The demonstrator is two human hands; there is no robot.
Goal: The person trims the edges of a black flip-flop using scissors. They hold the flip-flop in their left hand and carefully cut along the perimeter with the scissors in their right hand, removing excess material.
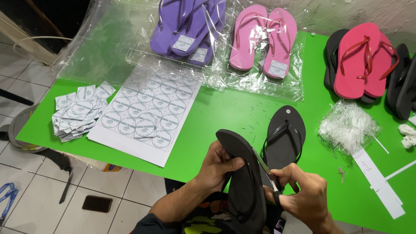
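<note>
Black rubber sandal (245, 182) stands on edge above the near side of the green desk (216, 117), the left hand (219, 167) closed around its side. The right hand (303, 193) grips small scissors (265, 170), blades against the sandal's rim. Its mate (284, 136) lies flat just behind.

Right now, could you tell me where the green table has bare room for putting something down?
The widest bare patch on the green table lies between the sticker sheet and the lone black sandal, below the bagged pink sandals. A narrower strip runs between that sandal and the white thread pile. The back edge and right side are crowded.
</note>
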